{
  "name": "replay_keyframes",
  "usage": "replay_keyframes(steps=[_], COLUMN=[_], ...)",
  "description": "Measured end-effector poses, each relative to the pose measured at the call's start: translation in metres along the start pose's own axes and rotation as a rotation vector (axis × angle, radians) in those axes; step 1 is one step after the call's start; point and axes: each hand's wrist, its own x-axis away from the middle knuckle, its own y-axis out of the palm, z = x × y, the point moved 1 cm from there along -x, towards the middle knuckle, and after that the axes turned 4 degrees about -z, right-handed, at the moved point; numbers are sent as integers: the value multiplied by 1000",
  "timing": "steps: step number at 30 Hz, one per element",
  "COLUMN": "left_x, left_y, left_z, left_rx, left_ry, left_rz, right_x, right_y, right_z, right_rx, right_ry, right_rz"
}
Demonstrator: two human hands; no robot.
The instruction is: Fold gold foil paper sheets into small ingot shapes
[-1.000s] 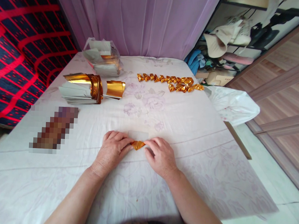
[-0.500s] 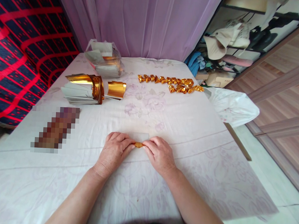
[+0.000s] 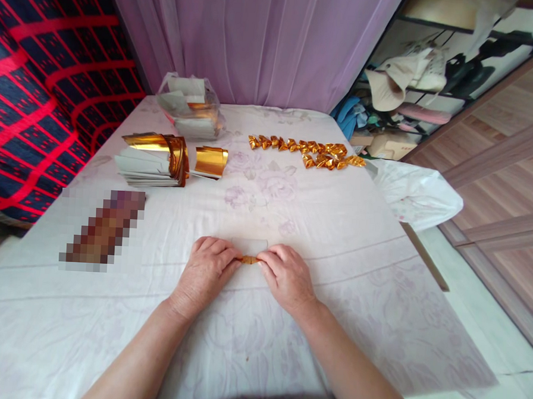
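Below the frame's middle, the left hand (image 3: pixel 207 269) and right hand (image 3: pixel 289 277) pinched the gold paper (image 3: pixel 249 260), now a thinner strip, so folding had moved on.

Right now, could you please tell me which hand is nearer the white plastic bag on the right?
Right. The right hand is to the near left of the white plastic bag; the left hand is farther left.

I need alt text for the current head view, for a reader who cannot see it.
A person's left hand and right hand pinch the folded gold edge of a pale paper sheet over a flowered tablecloth. Beyond lie stacked foil paper, a clear plastic bag of sheets, and rows of folded gold-foil pieces.
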Motion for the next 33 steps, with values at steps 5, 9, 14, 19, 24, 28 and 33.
replay_keyframes(steps=[5,9,14,19,24,28,33], left_x=[-3,-5,-6,-7,-8,-8,-9], left_y=[1,1,0,0,1,1,2], left_z=[1,2,6,12,14,14,15], left_rx=[45,15,-30,-49,-51,-48,-82], left_ry=[-82,-115,-154,-231,-268,-282,-288], left_rz=[-14,-22,-48,-55,-41,-29,-30], right_x=[-5,-9,-9,-10,-12,-12,-11], right_y=[-1,-1,1,4,4,4,6], right_z=[3,3,3,2,0,0,-1], right_rx=[-35,-64,-90,-80,-51,-46,-40], right_ry=[-4,42,87,111,118,131,144], right_rz=[-18,-30,-15,13,20,31,35])
